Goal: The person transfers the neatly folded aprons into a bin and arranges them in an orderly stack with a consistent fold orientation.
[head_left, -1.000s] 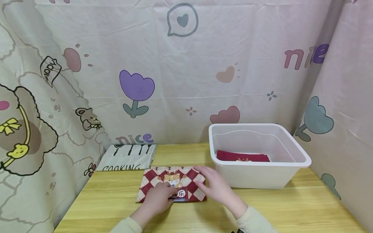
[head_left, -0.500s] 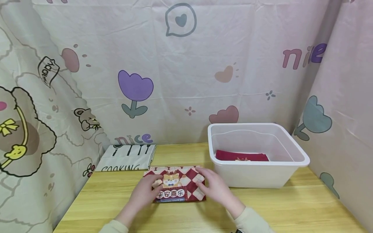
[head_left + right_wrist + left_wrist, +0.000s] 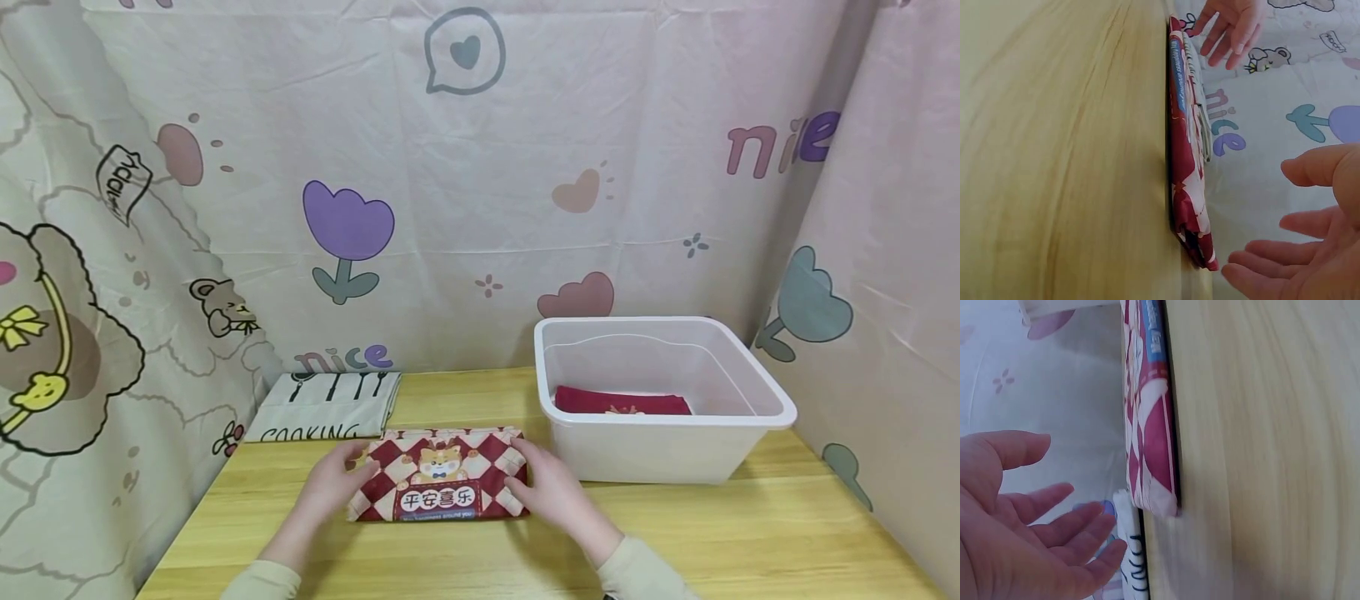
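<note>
A folded red-and-cream checked cloth [image 3: 438,479] with a cartoon dog and printed characters lies flat on the table. At its left edge is my left hand [image 3: 328,483]; the left wrist view shows that hand [image 3: 1041,537] with fingers spread, apart from the cloth [image 3: 1150,437]. My right hand [image 3: 553,490] is at the right edge. Seen from the right wrist, its relaxed fingers [image 3: 1272,253] are close to the cloth's layered end [image 3: 1191,194], and nothing is held. Contact there cannot be made out for certain.
Behind and to the left lies a folded white cloth [image 3: 322,408] printed with utensils and "COOKING". A white plastic bin [image 3: 645,450] stands at the right, with a dark red folded cloth [image 3: 622,402] inside. Patterned curtain [image 3: 465,208] encloses the wooden table [image 3: 450,558].
My left hand has lifted off the middle of the checked cloth and moved left to its edge, uncovering the print. The right hand has stayed at the right edge.
</note>
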The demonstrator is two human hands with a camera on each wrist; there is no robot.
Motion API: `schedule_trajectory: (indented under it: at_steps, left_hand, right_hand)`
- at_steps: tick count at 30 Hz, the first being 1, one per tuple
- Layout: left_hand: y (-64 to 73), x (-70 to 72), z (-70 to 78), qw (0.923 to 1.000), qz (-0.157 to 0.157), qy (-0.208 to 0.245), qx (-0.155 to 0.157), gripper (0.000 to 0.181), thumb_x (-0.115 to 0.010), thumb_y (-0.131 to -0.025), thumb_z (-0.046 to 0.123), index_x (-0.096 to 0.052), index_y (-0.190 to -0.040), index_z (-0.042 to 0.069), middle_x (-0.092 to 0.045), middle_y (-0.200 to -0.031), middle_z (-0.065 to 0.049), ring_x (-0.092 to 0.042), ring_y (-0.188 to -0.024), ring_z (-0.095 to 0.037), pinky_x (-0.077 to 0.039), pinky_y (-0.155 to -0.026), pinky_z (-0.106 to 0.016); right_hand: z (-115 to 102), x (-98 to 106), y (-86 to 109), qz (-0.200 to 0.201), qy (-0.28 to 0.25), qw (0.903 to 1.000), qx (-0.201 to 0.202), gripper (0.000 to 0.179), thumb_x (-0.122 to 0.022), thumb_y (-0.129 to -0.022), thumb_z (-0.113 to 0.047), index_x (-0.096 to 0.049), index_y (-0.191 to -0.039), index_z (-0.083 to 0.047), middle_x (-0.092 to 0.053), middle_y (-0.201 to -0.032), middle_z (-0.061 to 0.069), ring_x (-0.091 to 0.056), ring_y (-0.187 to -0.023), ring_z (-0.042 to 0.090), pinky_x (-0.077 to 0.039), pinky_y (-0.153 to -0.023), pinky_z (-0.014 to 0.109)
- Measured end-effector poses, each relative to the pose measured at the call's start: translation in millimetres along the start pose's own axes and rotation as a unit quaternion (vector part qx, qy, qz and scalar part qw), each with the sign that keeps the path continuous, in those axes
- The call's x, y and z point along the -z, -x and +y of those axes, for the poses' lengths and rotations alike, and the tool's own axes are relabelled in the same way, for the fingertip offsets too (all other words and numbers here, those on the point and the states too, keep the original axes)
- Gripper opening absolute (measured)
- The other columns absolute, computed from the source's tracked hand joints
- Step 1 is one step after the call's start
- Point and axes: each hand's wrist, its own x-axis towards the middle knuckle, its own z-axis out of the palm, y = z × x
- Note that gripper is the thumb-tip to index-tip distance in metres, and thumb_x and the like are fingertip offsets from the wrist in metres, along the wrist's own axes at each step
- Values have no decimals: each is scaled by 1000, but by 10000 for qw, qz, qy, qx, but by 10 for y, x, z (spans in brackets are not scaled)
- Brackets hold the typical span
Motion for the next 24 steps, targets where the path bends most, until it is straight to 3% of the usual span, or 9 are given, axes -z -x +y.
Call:
schedule_trajectory:
  at_steps: [9,15,19,24]
  left_hand:
    - [-58,66,-132,9982,-286,109,513,59,-63,-97,25,-44,-137,-14,-47,-134,-38,-47,-122,-53,-41,-98,-61]
    - [-81,62,-181,9962,-365,357,708,58,-63,-96,24,-44,-134,-15,-52,-127,-38,-53,-114,-50,-48,-90,-56]
    - [-94,63,-188,9900,-467,925,955,57,-62,-97,20,-40,-137,-15,-51,-125,-40,-56,-108,-50,-55,-81,-50]
    - [-104,58,-195,9735,-614,1791,1280,59,-59,-99,17,-33,-140,-16,-44,-131,-43,-54,-112,-54,-56,-82,-50]
  right_hand:
    - [16,-38,6,-205,-233,9985,-461,61,-75,-85,-14,-50,-134,11,-57,-127,31,-55,-116,47,-45,-97,59]
    - [57,-61,2,-430,-633,9939,-789,62,-73,-87,-17,-47,-135,13,-54,-129,34,-53,-118,49,-43,-98,60]
    - [97,-70,-9,-591,-1389,9826,-1086,65,-70,-89,-17,-42,-137,16,-52,-129,36,-56,-114,48,-46,-96,58]
    - [134,-73,-31,-584,-2036,9694,-1241,66,-68,-91,-14,-36,-138,20,-51,-127,39,-58,-111,49,-50,-92,54]
